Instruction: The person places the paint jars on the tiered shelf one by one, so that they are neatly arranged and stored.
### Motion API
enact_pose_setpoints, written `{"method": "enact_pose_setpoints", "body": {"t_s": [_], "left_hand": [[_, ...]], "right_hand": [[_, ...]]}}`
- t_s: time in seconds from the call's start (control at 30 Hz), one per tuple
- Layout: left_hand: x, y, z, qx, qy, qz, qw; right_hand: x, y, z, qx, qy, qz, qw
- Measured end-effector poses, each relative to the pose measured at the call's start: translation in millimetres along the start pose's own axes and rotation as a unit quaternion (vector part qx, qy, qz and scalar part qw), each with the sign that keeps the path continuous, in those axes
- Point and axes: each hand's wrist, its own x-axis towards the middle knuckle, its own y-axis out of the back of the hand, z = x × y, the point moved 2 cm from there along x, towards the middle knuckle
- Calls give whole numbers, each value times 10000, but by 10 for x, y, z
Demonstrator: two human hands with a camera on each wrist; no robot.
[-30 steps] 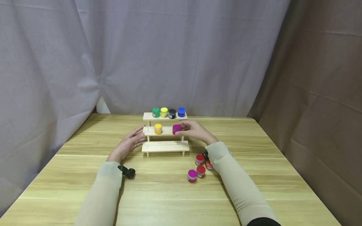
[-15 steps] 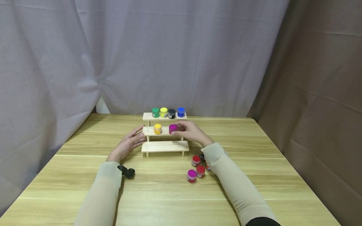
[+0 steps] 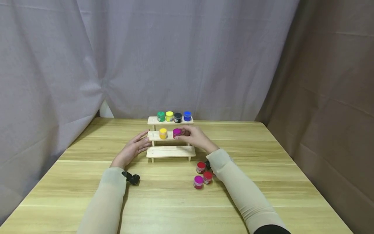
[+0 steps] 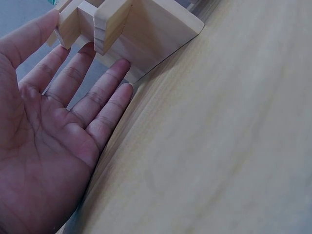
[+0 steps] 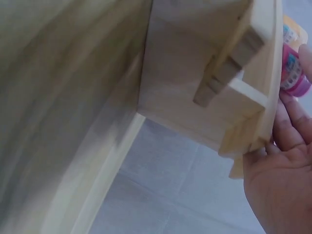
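A three-tier wooden stand (image 3: pixel 170 151) rises in the middle of the table. My right hand (image 3: pixel 196 136) pinches a purple paint jar (image 3: pixel 176 133) on the middle tier; the jar's pink side (image 5: pixel 292 73) shows in the right wrist view. Left of it on that tier is an orange-yellow paint jar (image 3: pixel 163 133), a small gap apart. With fingers extended, my left hand (image 3: pixel 131 151) rests against the stand's left side; in the left wrist view its fingertips (image 4: pixel 122 66) touch the wood. Green (image 3: pixel 161 116), yellow (image 3: pixel 169 116), black (image 3: pixel 177 117) and blue (image 3: pixel 187 116) jars line the top tier.
In front of the stand, right of centre, two red jars (image 3: pixel 207 177) and another purple jar (image 3: pixel 198 182) stand on the table (image 3: pixel 163 208), close to my right sleeve (image 3: pixel 233 178). A grey curtain (image 3: pixel 181 58) hangs behind the table.
My right hand has slid the purple jar left along the middle tier, nearer the orange-yellow one. One red jar has shifted left, and an orange-red jar is now hidden by my right sleeve.
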Motion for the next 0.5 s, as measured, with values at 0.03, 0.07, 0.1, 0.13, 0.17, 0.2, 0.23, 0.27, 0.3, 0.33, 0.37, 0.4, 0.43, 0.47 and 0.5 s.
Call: {"method": "enact_pose_setpoints", "body": {"t_s": [0.03, 0.07, 0.1, 0.13, 0.17, 0.2, 0.23, 0.27, 0.3, 0.33, 0.37, 0.4, 0.43, 0.47, 0.5], "left_hand": [[2, -5, 2, 5, 5, 6, 10000], [1, -10, 5, 5, 13, 7, 10000], [1, -16, 7, 13, 25, 14, 10000], [1, -22, 9, 2, 28, 13, 10000], [2, -25, 10, -4, 31, 13, 10000], [3, -24, 10, -4, 40, 11, 10000], [4, -24, 10, -4, 45, -1, 10000], [5, -24, 10, 9, 40, -16, 10000], [7, -21, 9, 16, 39, -18, 10000], [10, -19, 7, 19, 37, -25, 10000], [12, -17, 3, 41, 51, -14, 10000], [12, -18, -2, 53, 62, -5, 10000], [11, -21, -4, 55, 68, 5, 10000], [12, -22, -8, 62, 67, 4, 10000], [16, -23, -11, 63, 63, 2, 10000]], "right_hand": [[-6, 16, -7, 3, -16, -10, 10000], [-13, 35, -8, -8, -35, -16, 10000], [-23, 56, -11, 6, -63, -39, 10000], [-35, 78, -12, 15, -82, -63, 9999], [-47, 100, -11, 41, -102, -89, 9999], [-59, 121, -8, 54, -117, -109, 9999], [-68, 138, 2, 56, -124, -125, 9998], [-79, 158, 8, 62, -117, -146, 9998], [-89, 177, 14, 70, -107, -176, 9998], [-100, 198, 19, 78, -95, -206, 9997], [-110, 219, 29, 80, -78, -233, 9997], [-121, 244, 36, 87, -51, -265, 9996], [-134, 273, 42, 98, -19, -299, 9995], [-152, 305, 44, 114, -12, -333, 9994], [-169, 337, 53, 135, 7, -372, 9992]]}}
